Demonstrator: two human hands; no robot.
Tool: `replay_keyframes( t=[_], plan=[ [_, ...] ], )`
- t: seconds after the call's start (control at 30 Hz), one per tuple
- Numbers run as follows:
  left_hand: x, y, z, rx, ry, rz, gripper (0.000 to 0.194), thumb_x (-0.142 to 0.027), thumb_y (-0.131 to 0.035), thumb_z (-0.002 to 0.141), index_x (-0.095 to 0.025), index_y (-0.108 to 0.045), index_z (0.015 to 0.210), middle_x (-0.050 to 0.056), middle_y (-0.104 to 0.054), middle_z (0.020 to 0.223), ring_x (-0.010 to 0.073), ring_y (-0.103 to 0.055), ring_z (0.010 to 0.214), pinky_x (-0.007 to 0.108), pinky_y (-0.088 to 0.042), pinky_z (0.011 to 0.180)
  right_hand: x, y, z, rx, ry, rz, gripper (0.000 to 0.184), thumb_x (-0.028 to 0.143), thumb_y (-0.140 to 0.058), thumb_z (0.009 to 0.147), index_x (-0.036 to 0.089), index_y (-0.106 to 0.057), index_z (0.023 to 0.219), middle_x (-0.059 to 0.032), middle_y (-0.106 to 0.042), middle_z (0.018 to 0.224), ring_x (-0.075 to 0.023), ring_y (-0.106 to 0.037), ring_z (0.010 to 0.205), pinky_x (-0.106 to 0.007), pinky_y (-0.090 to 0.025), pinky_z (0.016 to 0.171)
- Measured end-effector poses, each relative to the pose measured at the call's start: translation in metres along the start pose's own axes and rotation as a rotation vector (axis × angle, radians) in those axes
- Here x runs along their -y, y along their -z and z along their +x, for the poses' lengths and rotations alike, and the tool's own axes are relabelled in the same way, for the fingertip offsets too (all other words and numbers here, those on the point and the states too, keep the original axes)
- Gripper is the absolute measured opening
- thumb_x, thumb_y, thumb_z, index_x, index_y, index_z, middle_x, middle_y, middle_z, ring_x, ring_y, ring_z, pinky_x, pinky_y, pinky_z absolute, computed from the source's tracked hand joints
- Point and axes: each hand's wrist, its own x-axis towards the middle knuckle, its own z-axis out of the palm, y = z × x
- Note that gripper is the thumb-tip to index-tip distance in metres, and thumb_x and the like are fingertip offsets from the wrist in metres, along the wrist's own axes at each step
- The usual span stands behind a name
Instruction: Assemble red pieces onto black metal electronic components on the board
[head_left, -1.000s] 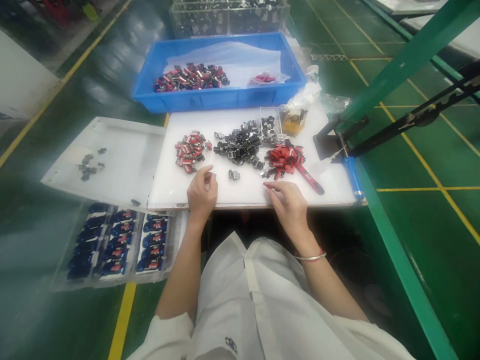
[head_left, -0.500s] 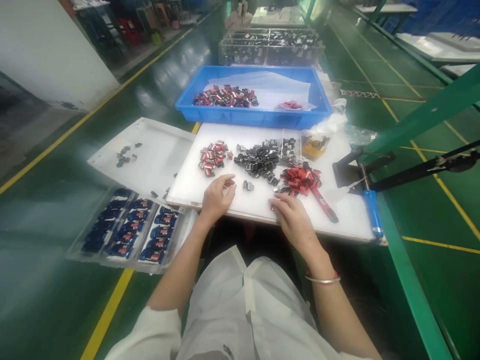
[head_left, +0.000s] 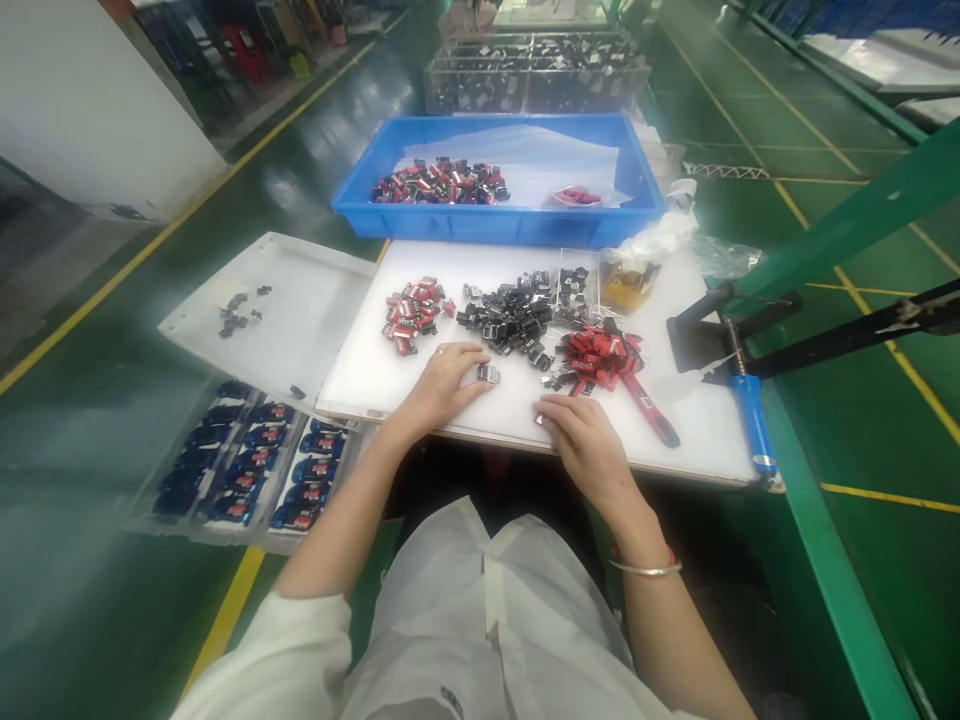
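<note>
Head view: left fingers (head_left: 466, 352) gripping metallic piece (head_left: 488, 374), right fingers (head_left: 561, 407) pinching part (head_left: 540, 419) (labels (head_left: 319, 441) illegible)

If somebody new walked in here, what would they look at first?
Probably the big blue tray at the far edge of the white tabletop, because it's so bright and has a heap of red and black pieces inside. Next might be the piles nearer the hands: red-and-silver bits on the left, black ones in the middle and a bright red heap on the right.
</note>
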Motion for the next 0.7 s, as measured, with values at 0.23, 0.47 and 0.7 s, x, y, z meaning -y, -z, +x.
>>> replay_keyframes(
  t=[0.23, 0.47, 0.7],
  plan=[
    [-0.009, 0.003, -0.014, -0.1, 0.105, -0.236, 0.025, -0.026, -0.07, 0.083, -0.018, -0.065, 0.106, 0.007, -0.072, 0.103, 0.018, -0.066, 0.089, 0.032, -0.053, 0.086, -0.001, 0.001, 0.001, -0.032, 0.015, 0.012, 0.015, 0.024, -0.055, 0.097, 0.023, -0.068, 0.105, -0.0081, -0.073, 0.104, -0.0235, -0.065, 0.095, -0.041, -0.054, 0.085],
    [-0.028, -0.009, -0.035, -0.221, 0.27, -0.693, 0.035, -0.031, -0.076, 0.078, -0.019, -0.067, 0.111, 0.005, -0.069, 0.1, 0.0139, -0.064, 0.085, 0.026, -0.053, 0.084, 0.0, 0.0, 0.0, -0.051, 0.007, -0.02, 0.011, 0.027, -0.057, 0.097, 0.023, -0.067, 0.1, -0.0062, -0.074, 0.097, -0.0219, -0.065, 0.089, -0.039, -0.054, 0.082],
    [-0.046, -0.02, -0.041, -0.272, 0.303, -0.931, 0.033, -0.025, -0.076, 0.077, -0.019, -0.069, 0.108, 0.004, -0.066, 0.101, 0.0123, -0.065, 0.088, 0.022, -0.054, 0.085, 0.003, -0.003, -0.003, -0.099, -0.027, -0.081, 0.013, 0.031, -0.058, 0.097, 0.024, -0.069, 0.097, -0.006, -0.071, 0.091, -0.0218, -0.064, 0.086, -0.037, -0.053, 0.078]
  ],
)
